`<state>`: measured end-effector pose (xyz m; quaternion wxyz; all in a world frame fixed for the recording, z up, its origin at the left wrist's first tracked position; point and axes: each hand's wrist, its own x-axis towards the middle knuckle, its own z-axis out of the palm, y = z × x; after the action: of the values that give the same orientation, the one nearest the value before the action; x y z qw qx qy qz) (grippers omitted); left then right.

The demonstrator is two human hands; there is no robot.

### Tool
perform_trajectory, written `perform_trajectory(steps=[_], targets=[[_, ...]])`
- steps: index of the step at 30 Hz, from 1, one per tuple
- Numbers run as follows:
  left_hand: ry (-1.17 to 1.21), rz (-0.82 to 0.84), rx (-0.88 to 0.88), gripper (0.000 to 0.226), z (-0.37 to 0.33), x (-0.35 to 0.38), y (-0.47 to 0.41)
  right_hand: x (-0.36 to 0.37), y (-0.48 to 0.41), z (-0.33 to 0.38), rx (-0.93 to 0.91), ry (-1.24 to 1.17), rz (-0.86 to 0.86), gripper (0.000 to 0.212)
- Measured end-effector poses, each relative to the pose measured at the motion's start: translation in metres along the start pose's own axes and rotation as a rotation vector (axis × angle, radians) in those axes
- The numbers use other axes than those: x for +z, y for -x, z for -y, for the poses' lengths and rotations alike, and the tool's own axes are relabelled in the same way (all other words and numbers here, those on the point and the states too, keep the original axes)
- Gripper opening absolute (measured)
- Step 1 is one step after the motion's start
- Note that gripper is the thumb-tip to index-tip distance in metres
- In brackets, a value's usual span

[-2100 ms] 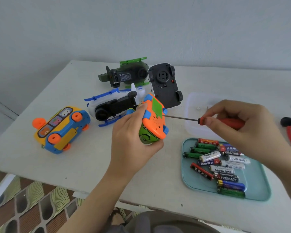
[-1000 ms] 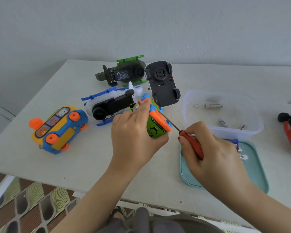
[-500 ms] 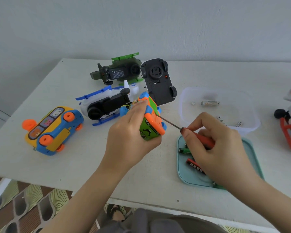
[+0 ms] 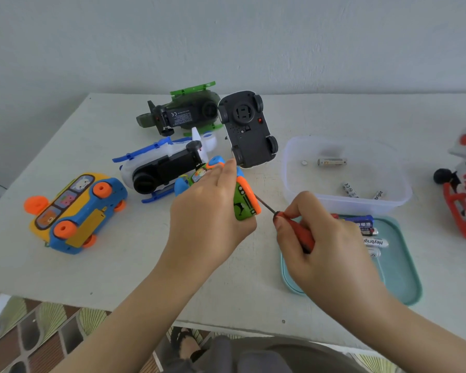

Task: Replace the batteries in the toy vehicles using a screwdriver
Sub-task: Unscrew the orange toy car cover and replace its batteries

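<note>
From the head view, the left hand grips a small green and orange car, lifted just above the table and tipped on its side, its orange underside facing right. The right hand is curled round the red handle of a screwdriver, whose thin shaft slants up-left until its tip meets the car's underside. Left of the hands a yellow and blue bus lies on its side. Behind the held car a white helicopter, a green helicopter and a black car lie with their bellies up, close together. To the right a clear tub holds a few loose batteries. Just in front of it, a teal tray, partly hidden by the right hand, carries more cells. A red and white toy sits at the table's far right edge.
</note>
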<state>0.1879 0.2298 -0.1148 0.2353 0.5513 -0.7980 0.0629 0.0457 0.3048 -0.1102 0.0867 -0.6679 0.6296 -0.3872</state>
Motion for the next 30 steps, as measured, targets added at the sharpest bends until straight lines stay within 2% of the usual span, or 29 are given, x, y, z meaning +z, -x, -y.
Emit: perform_trajectory(steps=[7, 13, 20, 22, 27, 30], targets=[[-0.099, 0.129, -0.020, 0.083, -0.005, -0.003, -0.002, 0.001, 0.001, 0.003, 0.010, 0.058, 0.032, 0.017], [-0.042, 0.036, 0.042, 0.072, -0.002, 0.001, -0.001, 0.001, 0.004, 0.006, 0.018, 0.041, 0.055, 0.017], [0.259, 0.003, 0.006, 0.069, 0.020, -0.007, 0.012, -0.016, -0.016, -0.001, 0.307, -0.368, 0.107, 0.023], [0.348, -0.025, 0.023, 0.069, 0.023, -0.004, 0.018, -0.022, -0.021, -0.002, 0.331, -0.420, 0.133, 0.023], [0.521, -0.103, -0.070, 0.068, 0.027, 0.005, 0.029, -0.031, -0.026, -0.005, 0.375, -0.538, 0.134, 0.023], [0.721, -0.161, -0.120, 0.069, 0.023, 0.011, 0.037, -0.033, -0.029, -0.007, 0.351, -0.570, 0.068, 0.009]])
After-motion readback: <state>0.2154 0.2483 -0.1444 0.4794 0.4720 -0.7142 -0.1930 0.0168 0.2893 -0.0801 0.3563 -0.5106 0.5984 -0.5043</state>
